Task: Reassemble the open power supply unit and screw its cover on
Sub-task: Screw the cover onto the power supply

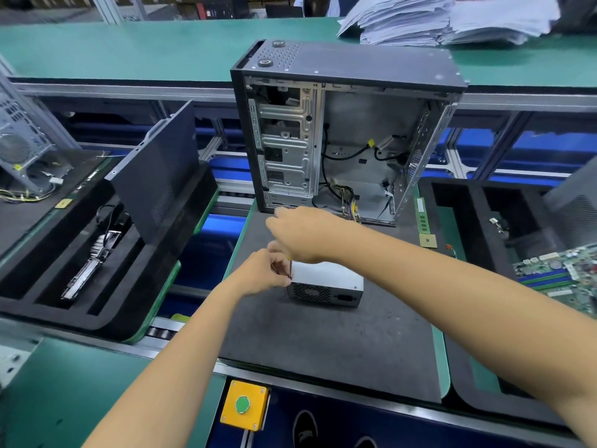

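A small silver power supply unit (326,284) lies on the dark foam pad (323,344), its fan grille and power socket facing me. My left hand (263,273) is at the unit's left top corner, fingers curled and pinching something thin there. My right hand (303,232) reaches across above the unit's far left edge, fingers curled around what looks like a thin tool with a yellow bit showing. The tool's tip is hidden between both hands. An open computer case (342,134) stands upright just behind, loose cables inside.
A dark side panel (158,169) leans in a black foam tray (64,270) at left. At right lie a RAM stick (420,215), a CPU chip (428,240) and a motherboard (559,273). A yellow box with a green button (244,405) sits at the near edge.
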